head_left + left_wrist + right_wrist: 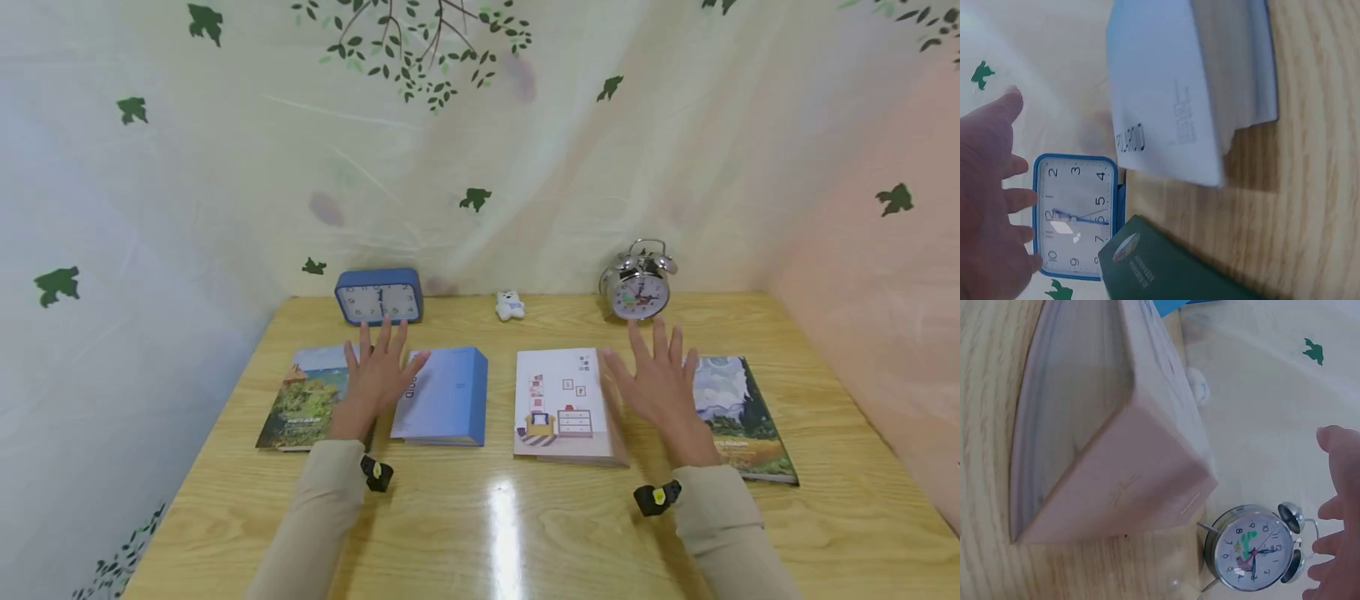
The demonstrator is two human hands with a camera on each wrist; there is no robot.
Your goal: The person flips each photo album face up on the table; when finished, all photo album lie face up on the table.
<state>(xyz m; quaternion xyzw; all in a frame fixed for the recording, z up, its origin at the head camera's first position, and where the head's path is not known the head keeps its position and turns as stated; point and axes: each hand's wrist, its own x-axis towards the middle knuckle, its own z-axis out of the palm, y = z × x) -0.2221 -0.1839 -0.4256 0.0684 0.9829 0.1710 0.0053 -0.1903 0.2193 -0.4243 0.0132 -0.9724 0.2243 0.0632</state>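
Observation:
My left hand [377, 379] is spread with straight fingers above the gap between a landscape-covered book [303, 400] and a thick blue book [442, 396]. It holds nothing. On the other side, my right hand [660, 383] is spread in the same way, between a thick white-and-pink book [558, 408] with a furniture drawing and a second landscape-covered book [738, 417]. Nothing is in it either. Parts of both landscape covers are hidden behind the hands. In the left wrist view, the left hand [988, 200] appears apart from the blue book.
Behind the books stand a blue rectangular clock [379, 297] at left, a small white bear figure [510, 306] in the middle and a silver twin-bell alarm clock [639, 287] at right. A leaf-patterned curtain [555, 167] hangs behind the wooden table [427, 533].

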